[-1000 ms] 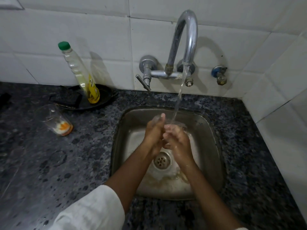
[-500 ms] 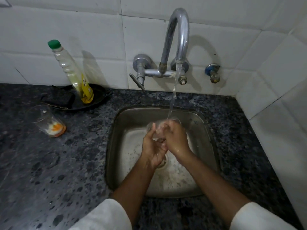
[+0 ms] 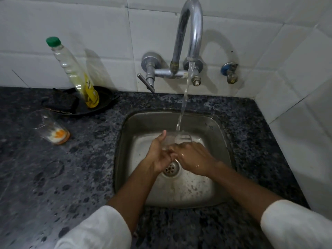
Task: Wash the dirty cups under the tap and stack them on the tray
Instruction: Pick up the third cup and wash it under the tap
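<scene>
Over the steel sink (image 3: 222, 141), both your hands hold one clear glass cup (image 3: 177, 139) under the running tap (image 3: 190, 33). Your left hand (image 3: 158, 155) curls around the cup's near side with the thumb raised along its wall; your right hand (image 3: 193, 158) wraps it from the other side, fingers closed and wet. The water stream (image 3: 185, 97) falls onto the cup's far rim. Below your hands sits the drain (image 3: 171, 168).

On the dark speckled desk (image 3: 53, 177), left of the sink, a second cup (image 3: 50, 127) stands with orange and white residue at its bottom. Behind it, a black pan (image 3: 106, 99) holds a tilted bottle (image 3: 77, 74) with a green cap, and a dark scrubbing pad (image 3: 61, 102).
</scene>
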A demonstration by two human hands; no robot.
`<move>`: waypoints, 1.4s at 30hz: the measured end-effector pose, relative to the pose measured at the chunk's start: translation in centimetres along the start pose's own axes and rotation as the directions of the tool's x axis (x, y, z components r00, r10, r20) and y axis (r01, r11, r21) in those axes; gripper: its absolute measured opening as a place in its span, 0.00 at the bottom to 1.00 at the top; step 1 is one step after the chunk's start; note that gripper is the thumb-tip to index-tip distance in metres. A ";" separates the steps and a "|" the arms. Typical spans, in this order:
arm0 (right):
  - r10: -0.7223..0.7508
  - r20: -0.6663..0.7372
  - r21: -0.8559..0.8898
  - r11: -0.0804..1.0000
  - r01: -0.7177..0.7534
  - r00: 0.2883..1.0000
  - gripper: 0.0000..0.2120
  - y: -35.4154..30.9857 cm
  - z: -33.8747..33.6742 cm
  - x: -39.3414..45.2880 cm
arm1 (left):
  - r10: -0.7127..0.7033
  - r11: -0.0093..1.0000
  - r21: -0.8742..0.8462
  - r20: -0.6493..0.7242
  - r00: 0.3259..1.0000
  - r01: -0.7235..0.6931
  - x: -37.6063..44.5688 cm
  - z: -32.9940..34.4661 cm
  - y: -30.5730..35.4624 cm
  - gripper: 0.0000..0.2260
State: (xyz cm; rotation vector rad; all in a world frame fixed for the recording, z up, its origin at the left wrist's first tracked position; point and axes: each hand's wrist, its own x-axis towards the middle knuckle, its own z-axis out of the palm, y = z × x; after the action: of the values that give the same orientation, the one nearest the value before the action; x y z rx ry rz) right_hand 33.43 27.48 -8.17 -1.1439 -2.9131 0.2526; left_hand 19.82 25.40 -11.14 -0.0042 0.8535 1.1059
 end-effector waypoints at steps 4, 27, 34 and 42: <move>0.036 -0.062 0.119 0.992 -0.028 0.997 0.14 -2.0 0.3 0.7 | 0.032 0.988 -0.153 0.028 0.999 -0.028 -0.3 0.0 -0.5 0.22; 0.731 0.485 0.840 -0.542 -0.024 0.480 0.10 -2.4 3.2 2.2 | 0.589 0.052 0.909 0.306 0.748 -0.414 -2.4 -0.2 2.8 0.30; 0.326 -0.166 0.733 0.672 -0.105 0.931 0.10 -1.7 -1.3 2.0 | 0.015 0.461 0.840 0.315 0.949 -0.286 -1.6 -1.4 4.3 0.23; 0.238 -0.139 0.097 0.969 -0.225 0.961 0.07 -0.3 -5.9 0.8 | 0.473 0.435 0.775 0.236 0.849 -0.458 -0.6 1.3 1.7 0.29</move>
State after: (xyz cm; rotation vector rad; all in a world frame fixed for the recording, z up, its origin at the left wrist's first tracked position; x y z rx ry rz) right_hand 32.94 28.67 -2.36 -1.4245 -2.6154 0.2694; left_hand 19.22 26.28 -9.21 1.0869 1.3772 1.1160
